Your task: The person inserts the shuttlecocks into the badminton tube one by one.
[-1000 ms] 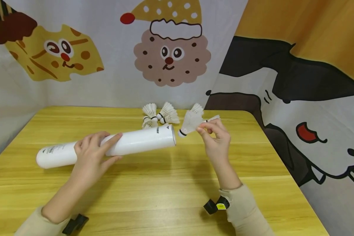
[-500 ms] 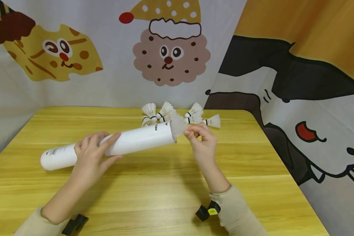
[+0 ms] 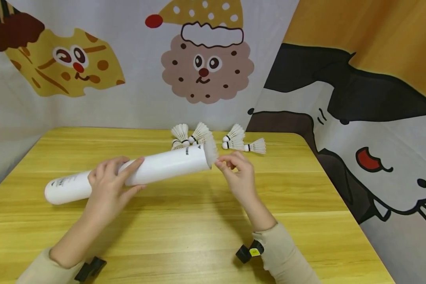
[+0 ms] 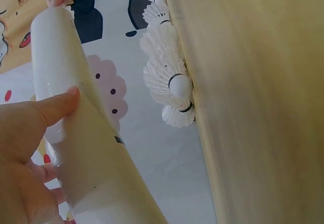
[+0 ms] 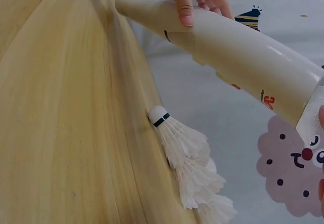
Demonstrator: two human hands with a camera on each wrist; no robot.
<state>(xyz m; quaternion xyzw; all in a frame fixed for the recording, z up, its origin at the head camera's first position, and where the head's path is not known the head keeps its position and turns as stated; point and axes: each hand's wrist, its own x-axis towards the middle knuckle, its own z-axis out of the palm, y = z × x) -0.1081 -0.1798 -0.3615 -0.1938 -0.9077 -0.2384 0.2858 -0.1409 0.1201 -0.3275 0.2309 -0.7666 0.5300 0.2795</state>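
Observation:
A long white shuttlecock tube tilts above the table, its right end higher than its left. My left hand grips it around the middle, the thumb below and the fingers over the top. At the tube's right mouth a shuttlecock sits mostly inside, with only its feather skirt showing; its cork is hidden. My right hand pinches the feather edge between thumb and forefinger. In the right wrist view the tube crosses the top, and the feathers show at its mouth.
Several loose shuttlecocks lie along the back of the wooden table: a left cluster, partly behind the tube, and a right cluster. A printed curtain hangs close behind the back edge.
My right hand has moved left, carrying the shuttlecock from beside the tube's mouth into it, cork first. The left hand has kept its grip on the tube, which has barely shifted.

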